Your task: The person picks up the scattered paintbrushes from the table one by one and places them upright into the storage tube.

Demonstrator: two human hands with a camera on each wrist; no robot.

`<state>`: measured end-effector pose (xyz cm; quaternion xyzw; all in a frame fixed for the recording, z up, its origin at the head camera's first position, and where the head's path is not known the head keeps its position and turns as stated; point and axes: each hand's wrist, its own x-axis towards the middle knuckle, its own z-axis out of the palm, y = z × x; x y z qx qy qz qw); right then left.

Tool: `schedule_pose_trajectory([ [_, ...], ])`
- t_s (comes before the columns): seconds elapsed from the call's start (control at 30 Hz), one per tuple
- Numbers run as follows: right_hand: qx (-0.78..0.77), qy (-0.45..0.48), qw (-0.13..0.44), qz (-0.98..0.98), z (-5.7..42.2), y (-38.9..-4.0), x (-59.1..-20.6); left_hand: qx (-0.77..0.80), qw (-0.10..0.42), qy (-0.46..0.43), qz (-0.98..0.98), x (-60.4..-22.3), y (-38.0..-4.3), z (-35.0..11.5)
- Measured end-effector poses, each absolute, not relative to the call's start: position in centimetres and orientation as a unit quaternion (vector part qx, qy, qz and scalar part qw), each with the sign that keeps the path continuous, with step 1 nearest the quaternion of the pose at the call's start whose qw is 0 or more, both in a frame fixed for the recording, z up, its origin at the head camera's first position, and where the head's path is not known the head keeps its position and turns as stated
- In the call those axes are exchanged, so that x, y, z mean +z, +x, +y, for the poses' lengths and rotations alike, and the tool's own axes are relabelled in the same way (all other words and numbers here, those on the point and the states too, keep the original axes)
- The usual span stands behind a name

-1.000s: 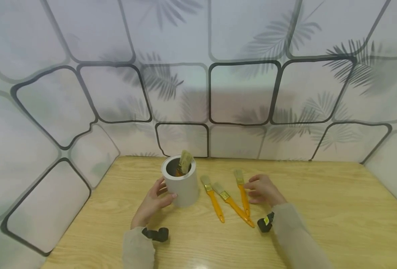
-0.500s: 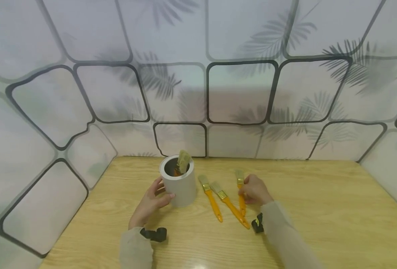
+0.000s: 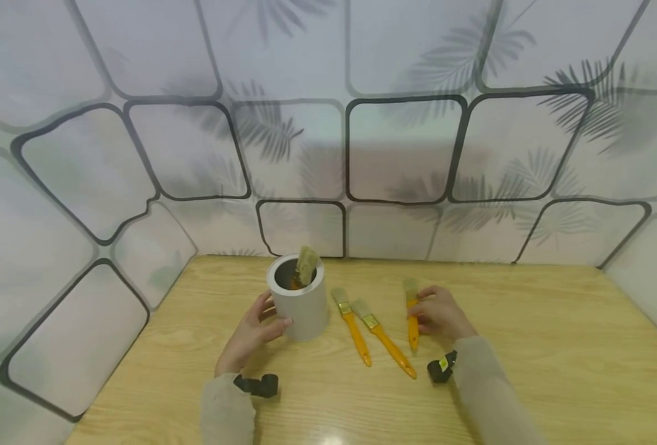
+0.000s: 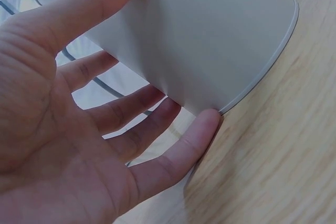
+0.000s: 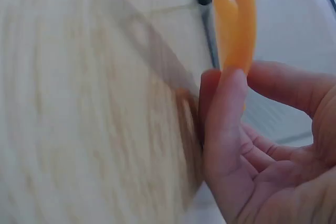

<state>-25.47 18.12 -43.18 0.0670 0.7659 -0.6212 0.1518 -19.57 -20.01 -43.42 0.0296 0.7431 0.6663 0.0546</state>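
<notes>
An upright pale grey can (image 3: 305, 315) stands on the table at centre left in the head view. My left hand (image 3: 248, 337) holds its left side, thumb in front and fingers round behind; in the left wrist view the fingertips touch the can wall (image 4: 210, 40). Inside it leans a paintbrush (image 3: 306, 266), bristles up. My right hand (image 3: 439, 314) pinches another paintbrush (image 3: 413, 334) by its orange handle, bristles pointing away. In the right wrist view that orange handle (image 5: 234, 19) sticks out beyond the thumb and fingers. Two more paintbrushes, one left (image 3: 356, 337) and one right (image 3: 389, 346), lie between the hands.
A wood-grain table top (image 3: 328, 408) carries everything. Behind it rises a wall covering (image 3: 400, 154) with a dark rounded-square and leaf pattern. Each wrist wears a small black camera, the left one (image 3: 258, 386) and the right one (image 3: 441, 368).
My right hand moved in to the rightmost paintbrush, took hold of its handle and brought it a little to the right, off the brush beside it. The left hand stays at the can.
</notes>
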Motion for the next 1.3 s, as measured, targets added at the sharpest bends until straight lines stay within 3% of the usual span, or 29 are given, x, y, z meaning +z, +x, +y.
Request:
schedule_pose_trajectory([
  [0.57, -0.724, 0.063, 0.153, 0.670, 20.0, -24.7, -43.8, 0.662, 0.046, 0.028, 0.748, -43.1, -19.2, -19.8],
  [1.3, -0.785, 0.069, 0.112, 0.606, 17.6, -24.0, -41.0, 0.670, 0.047, 0.029, 0.740, -43.2, -19.2, -19.9],
])
